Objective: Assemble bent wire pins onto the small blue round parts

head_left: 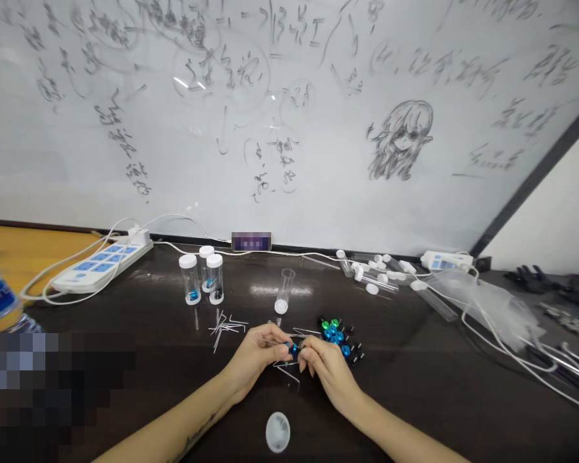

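Note:
My left hand [260, 350] is closed in a pinch on a small blue knob-like part [293, 348], above the middle of the table. Opposite it, my right hand [328, 366] has its thumb and fingers pressed together close to that part; what they hold is hidden. Thin bent metal rods [287, 373] lie under and between the hands. Just beyond my right hand is a cluster of blue, green and black knob-like parts [335, 335], some with short pins. More thin L-shaped rods [226, 326] are heaped to the left of my left hand.
Three capped clear tubes [191, 283] stand at the back left, and one uncapped tube [284, 292] stands mid-table. A small translucent dish [277, 432] lies nearest me. Loose caps and tubes [379, 270], a plastic bag [482, 302], cables and power strips [101, 263] line the back.

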### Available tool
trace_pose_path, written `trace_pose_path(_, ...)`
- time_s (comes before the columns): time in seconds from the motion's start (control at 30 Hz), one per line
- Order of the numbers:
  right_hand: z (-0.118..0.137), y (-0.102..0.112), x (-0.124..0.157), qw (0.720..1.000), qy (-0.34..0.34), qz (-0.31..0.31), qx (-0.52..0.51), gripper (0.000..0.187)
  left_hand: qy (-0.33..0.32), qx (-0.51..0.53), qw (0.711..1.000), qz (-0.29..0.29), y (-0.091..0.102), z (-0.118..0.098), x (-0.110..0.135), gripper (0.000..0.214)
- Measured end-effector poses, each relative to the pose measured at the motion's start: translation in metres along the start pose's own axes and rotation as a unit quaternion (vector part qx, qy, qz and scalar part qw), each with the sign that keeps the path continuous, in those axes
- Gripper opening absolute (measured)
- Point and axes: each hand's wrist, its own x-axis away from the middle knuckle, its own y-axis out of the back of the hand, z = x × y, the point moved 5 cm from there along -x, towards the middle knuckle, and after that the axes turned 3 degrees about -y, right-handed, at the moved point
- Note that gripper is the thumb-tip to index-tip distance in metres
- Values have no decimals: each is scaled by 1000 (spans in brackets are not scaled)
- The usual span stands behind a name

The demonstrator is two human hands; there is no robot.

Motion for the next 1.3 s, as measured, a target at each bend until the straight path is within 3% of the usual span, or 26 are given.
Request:
trace_pose_path(0.1,1,-1,-1,1000,5,-1,-7,44,-2,1,1000,-6,1,0,0,15)
trace_pose_path(0.23,2,3,0,998,10,-50,-21,18,-18,28,999,-33,5,-2,-1,13)
trace_pose_path(0.3,3,5,0,997,15,-71,-10,21,-17,33,999,-36,5,-1,-1,13)
trace_pose_path(0.47,4,3,1,999,11,-42,2,3,-6,14,1000,-5,1,-1,0,14)
trace_pose_path(0.63,1,-1,0,1000,-6,0,5,24,0,14,1000,-9,1,-1,0,15)
trace_pose_path(0.73,2,0,-1,1000,8,-27,-10,13,2,35,999,-26,5,-1,-1,15)
trace_pose_path(0.8,4,3,-1,998,24,-55,-14,23,-3,47,998,-35,7,-1,-2,14)
trace_pose_path(0.87,6,4,0,997,38,-67,-9,21,-4,48,998,-31,7,-1,-2,14)
trace_pose_path(1.0,5,2,2,999,26,-45,1,8,1,26,1000,-9,3,0,0,14)
trace_pose_path(1.13,3,0,1,1000,12,-21,4,30,-1,14,1000,-8,2,0,0,16)
trace_pose_path(1.23,6,3,0,999,24,-47,8,16,-5,29,999,-23,4,0,-1,15)
trace_pose_path(1.3,8,5,1,997,34,-65,8,19,-7,35,999,-32,6,-1,-1,15)
